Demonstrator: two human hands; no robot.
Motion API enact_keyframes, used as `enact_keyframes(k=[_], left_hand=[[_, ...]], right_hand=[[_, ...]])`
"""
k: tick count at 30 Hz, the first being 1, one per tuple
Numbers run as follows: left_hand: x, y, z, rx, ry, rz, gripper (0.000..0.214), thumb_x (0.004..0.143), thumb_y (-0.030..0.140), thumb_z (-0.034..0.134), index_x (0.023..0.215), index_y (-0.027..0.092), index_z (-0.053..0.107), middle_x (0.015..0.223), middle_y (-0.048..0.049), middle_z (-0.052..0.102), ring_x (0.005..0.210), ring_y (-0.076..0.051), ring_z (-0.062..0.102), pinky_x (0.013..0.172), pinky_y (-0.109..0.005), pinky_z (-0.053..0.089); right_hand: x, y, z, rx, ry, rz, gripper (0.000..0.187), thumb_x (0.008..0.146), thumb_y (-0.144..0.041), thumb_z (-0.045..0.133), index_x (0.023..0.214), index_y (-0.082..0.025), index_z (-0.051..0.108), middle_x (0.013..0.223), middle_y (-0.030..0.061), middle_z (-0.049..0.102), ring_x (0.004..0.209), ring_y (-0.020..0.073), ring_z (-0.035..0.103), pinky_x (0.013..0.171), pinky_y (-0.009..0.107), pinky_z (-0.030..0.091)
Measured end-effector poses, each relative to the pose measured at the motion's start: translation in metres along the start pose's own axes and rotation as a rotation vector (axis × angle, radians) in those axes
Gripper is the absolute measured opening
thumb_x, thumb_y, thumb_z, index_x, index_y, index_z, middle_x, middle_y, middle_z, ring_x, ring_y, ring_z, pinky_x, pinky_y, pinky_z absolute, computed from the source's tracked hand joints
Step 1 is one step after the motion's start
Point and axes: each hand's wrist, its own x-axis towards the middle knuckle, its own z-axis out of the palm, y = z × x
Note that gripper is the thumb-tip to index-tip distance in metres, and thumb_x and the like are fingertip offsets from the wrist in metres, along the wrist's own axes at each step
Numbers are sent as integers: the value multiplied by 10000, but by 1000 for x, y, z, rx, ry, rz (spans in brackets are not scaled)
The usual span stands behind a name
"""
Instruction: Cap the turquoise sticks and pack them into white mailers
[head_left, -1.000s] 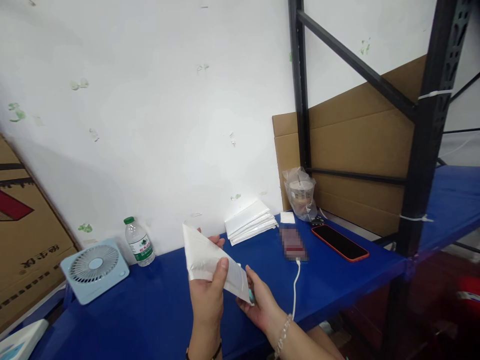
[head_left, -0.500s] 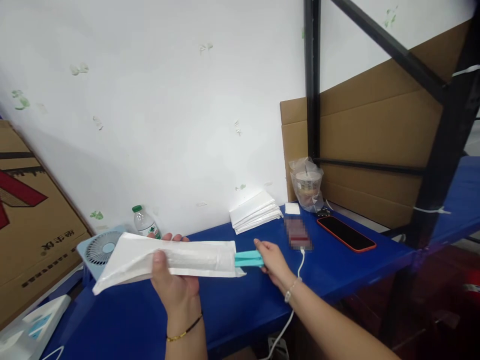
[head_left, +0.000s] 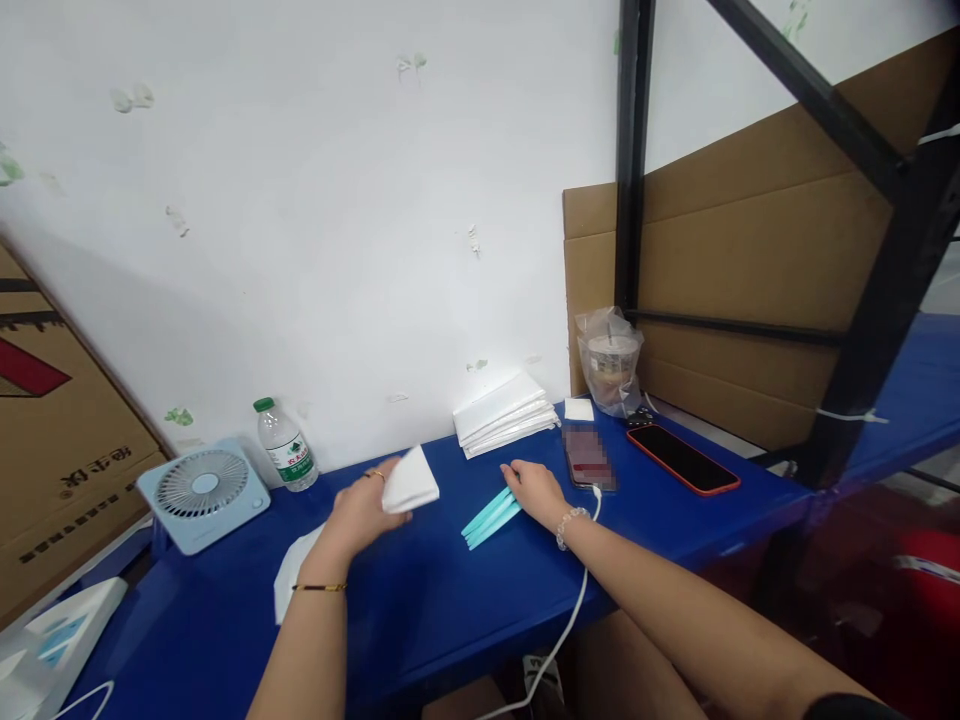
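Observation:
My left hand (head_left: 364, 510) is closed on a white paper sleeve (head_left: 409, 482) low over the blue table (head_left: 420, 590); the sleeve's other end (head_left: 292, 580) trails on the table behind my wrist. My right hand (head_left: 534, 492) rests on the table with its fingers on the end of a small bundle of teal sticks (head_left: 489, 518), which lies flat on the blue surface. A stack of white sleeves (head_left: 504, 425) sits at the wall behind my right hand.
A small blue fan (head_left: 202, 492) and a water bottle (head_left: 285, 458) stand at the left by the wall. A phone on a white cable (head_left: 587, 458), a red-cased phone (head_left: 682, 458) and a bagged drink cup (head_left: 609, 362) lie right. Black shelf posts (head_left: 631, 200) and cardboard (head_left: 750, 280) close the right side.
The teal sticks have come out of the white sleeve and now lie on the table under my right hand. My left hand has lowered the empty sleeve to the table.

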Motion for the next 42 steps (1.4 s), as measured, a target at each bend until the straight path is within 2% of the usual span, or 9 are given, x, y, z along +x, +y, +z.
enact_keyframes(k=[2, 5, 8, 16, 19, 27, 33, 38, 42], left_hand=[[4, -8, 19, 181, -250, -71, 1064, 408, 430, 785, 1359, 216, 360, 1357, -173, 425, 1256, -399, 345, 1003, -569, 225], [10, 2, 46, 143, -267, -28, 1054, 511, 575, 702, 1398, 191, 282, 1456, -170, 260, 1344, -379, 161, 1035, -560, 162], [17, 34, 71, -142, -257, 170, 615, 794, 576, 424, 1277, 197, 464, 1316, -125, 472, 1195, -261, 444, 968, -380, 349], [27, 78, 117, 75, -394, 322, 350, 767, 430, 527, 998, 167, 543, 1005, -103, 601, 913, -262, 569, 743, -326, 411], [27, 70, 115, 24, -411, 358, 280, 781, 412, 510, 948, 187, 527, 942, -65, 593, 862, -228, 561, 697, -297, 400], [39, 65, 108, -168, -565, 246, 456, 691, 524, 590, 1014, 203, 584, 857, -23, 582, 755, -172, 537, 623, -253, 399], [39, 42, 82, -205, -395, 230, 482, 719, 502, 572, 1118, 232, 584, 1100, -72, 584, 995, -218, 530, 832, -312, 419], [22, -9, 43, 114, -464, -2, 1162, 303, 399, 823, 1362, 264, 362, 1411, -116, 345, 1290, -374, 272, 1004, -441, 305], [14, -20, 39, 54, -393, -7, 888, 492, 346, 736, 1319, 236, 433, 1281, -114, 495, 1164, -328, 459, 970, -401, 356]], right_hand=[[-3, -1, 2, -6, -3, 13, 392, 891, -441, 419, 623, -195, 563, 612, 44, 595, 599, 159, 533, 547, 252, 261], [-5, -2, 2, -4, -11, 13, 397, 893, -450, 421, 627, -198, 573, 630, 46, 604, 619, 160, 538, 552, 249, 258], [-5, -3, 2, -8, -12, -4, 403, 900, -458, 406, 647, -200, 582, 659, 47, 614, 636, 162, 541, 562, 248, 261], [5, 4, 0, -42, 28, -20, 410, 913, -424, 375, 657, -185, 587, 665, 58, 624, 625, 162, 541, 571, 252, 281], [12, 8, -10, -21, -102, -137, 379, 877, -415, 443, 630, -183, 611, 640, 35, 620, 638, 153, 529, 575, 238, 297], [61, 20, -46, 185, -898, -282, 235, 583, -308, 732, 755, -148, 726, 618, -17, 659, 559, 103, 528, 555, 192, 374], [66, 36, -39, 288, -842, -285, 275, 599, -357, 717, 765, -139, 727, 638, 2, 665, 579, 108, 538, 573, 197, 391], [59, 41, -38, 297, -785, -289, 275, 626, -365, 701, 778, -136, 718, 662, 17, 661, 574, 114, 523, 547, 206, 377], [58, 38, -37, 302, -772, -304, 262, 625, -359, 702, 757, -133, 714, 635, 20, 649, 559, 120, 517, 537, 217, 378]])
